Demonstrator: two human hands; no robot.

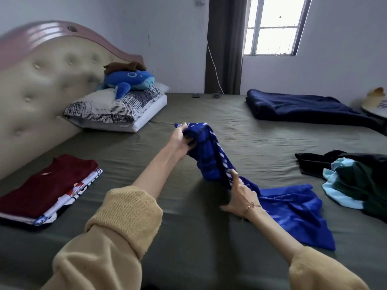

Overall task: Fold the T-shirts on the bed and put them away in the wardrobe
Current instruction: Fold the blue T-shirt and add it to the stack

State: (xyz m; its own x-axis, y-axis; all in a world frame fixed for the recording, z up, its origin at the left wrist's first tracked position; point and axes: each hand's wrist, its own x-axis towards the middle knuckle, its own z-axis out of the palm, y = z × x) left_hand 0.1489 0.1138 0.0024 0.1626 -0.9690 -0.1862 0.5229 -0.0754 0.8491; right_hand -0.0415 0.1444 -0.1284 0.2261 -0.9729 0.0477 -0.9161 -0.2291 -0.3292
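Left hand (181,137) grips bunched blue T-shirt (289,206), lifted off bed (209,237). Right hand (240,195) pinches its striped edge lower down. Folded stack (48,189) left of shirt.

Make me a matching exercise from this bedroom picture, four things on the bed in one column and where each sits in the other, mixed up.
Things:
1. blue T-shirt
2. folded stack with the red shirt on top
3. plush toy
4. navy blanket

Places:
A. on the pillows by the headboard
B. far right part of the bed, below the window
C. held in both hands, mid-bed
D. near left edge of the bed

Pairs: 1-C, 2-D, 3-A, 4-B
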